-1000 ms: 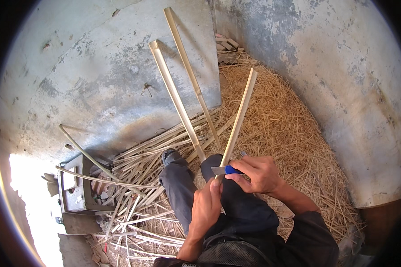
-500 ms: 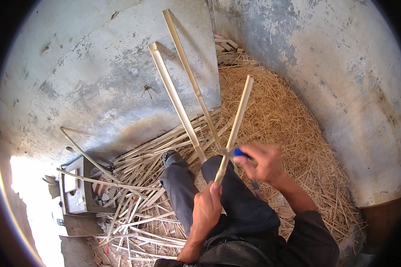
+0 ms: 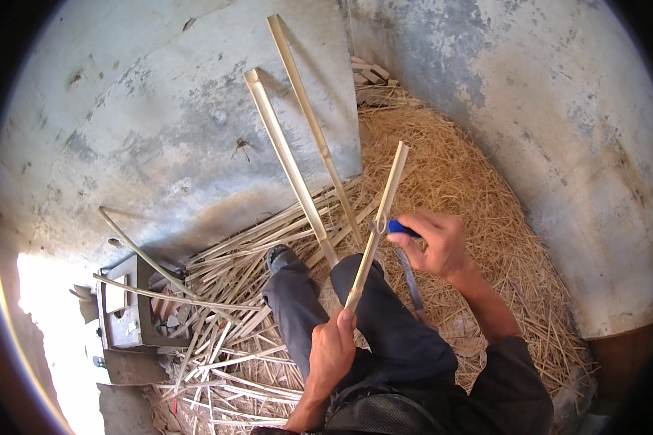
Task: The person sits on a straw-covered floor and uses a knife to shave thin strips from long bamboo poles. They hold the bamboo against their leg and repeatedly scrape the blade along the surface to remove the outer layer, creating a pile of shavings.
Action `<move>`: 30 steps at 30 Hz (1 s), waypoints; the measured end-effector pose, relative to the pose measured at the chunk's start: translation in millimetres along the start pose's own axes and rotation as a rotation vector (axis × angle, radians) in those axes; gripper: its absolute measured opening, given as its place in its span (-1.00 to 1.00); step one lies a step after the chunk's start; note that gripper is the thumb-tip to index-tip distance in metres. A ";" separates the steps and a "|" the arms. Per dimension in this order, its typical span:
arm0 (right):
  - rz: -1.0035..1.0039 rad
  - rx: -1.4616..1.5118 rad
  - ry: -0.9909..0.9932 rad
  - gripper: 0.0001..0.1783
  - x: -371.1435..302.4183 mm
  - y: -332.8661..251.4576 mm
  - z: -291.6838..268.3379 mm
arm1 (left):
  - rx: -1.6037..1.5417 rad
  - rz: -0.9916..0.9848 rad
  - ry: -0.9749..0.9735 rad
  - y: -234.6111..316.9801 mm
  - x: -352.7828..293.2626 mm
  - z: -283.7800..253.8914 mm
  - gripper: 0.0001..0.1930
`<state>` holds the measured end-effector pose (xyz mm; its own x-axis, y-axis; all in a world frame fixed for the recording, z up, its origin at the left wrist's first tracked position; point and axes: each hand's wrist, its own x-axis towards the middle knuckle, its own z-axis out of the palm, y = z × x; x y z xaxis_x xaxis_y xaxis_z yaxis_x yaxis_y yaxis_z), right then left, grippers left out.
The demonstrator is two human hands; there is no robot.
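A split bamboo strip (image 3: 388,188) slants up and away over my right knee. My left hand (image 3: 332,349) is closed round its near end. Closed on a blue-handled blade tool (image 3: 403,229), my right hand (image 3: 440,243) is just right of the strip. The tool's small metal head is at the strip's edge, by a pale curl that may be a shaving; the exact shape is too small to tell. A long-bladed knife (image 3: 409,279) lies beside my right leg, partly hidden by it.
Two longer bamboo strips (image 3: 286,156) (image 3: 308,109) lean against the wall (image 3: 159,130) ahead. Fine shavings (image 3: 479,217) are heaped to the right, and split strips (image 3: 232,254) lie scattered at left. A box-like metal object (image 3: 127,312) stands near the bright opening.
The bamboo strip has been drawn back toward me, its far end now lower. My right hand has moved slightly up and right with the tool, uncovering more of the long knife.
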<state>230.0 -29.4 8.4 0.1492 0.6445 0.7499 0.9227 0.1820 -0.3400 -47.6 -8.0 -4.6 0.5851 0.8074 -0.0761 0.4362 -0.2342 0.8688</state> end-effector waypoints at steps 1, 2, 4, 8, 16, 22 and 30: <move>0.023 0.016 0.046 -0.63 3.3 9.4 3.2 | 0.001 -0.012 -0.015 -1.0 -2.8 -0.7 -0.57; 0.047 0.026 0.091 -0.60 7.1 20.6 4.3 | -0.002 -0.022 -0.034 -2.2 -6.7 -1.0 -0.57; 0.095 -0.022 0.098 -0.55 11.0 58.4 -1.0 | 0.009 -0.051 -0.075 -3.6 -14.7 -3.6 -0.56; 0.323 -0.123 0.186 -0.44 37.0 102.5 -32.8 | 0.010 -0.127 -0.138 -15.5 -34.1 -10.8 -0.48; 0.209 0.107 0.027 -0.55 -1.9 16.6 -11.0 | -0.084 -0.030 -0.061 -20.0 -2.2 -11.1 -0.51; 0.080 0.190 -0.152 -0.68 -37.2 -42.8 6.7 | -0.156 0.043 -0.084 -3.2 17.2 -1.6 -0.57; 0.029 0.155 -0.135 -0.69 -38.6 -45.9 9.6 | -0.088 0.118 -0.005 8.1 19.9 11.3 -0.63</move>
<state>178.4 -55.5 -10.4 0.1165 0.7432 0.6589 0.8512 0.2671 -0.4517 -24.7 0.0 -4.6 0.6321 0.7744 0.0270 0.3027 -0.2788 0.9114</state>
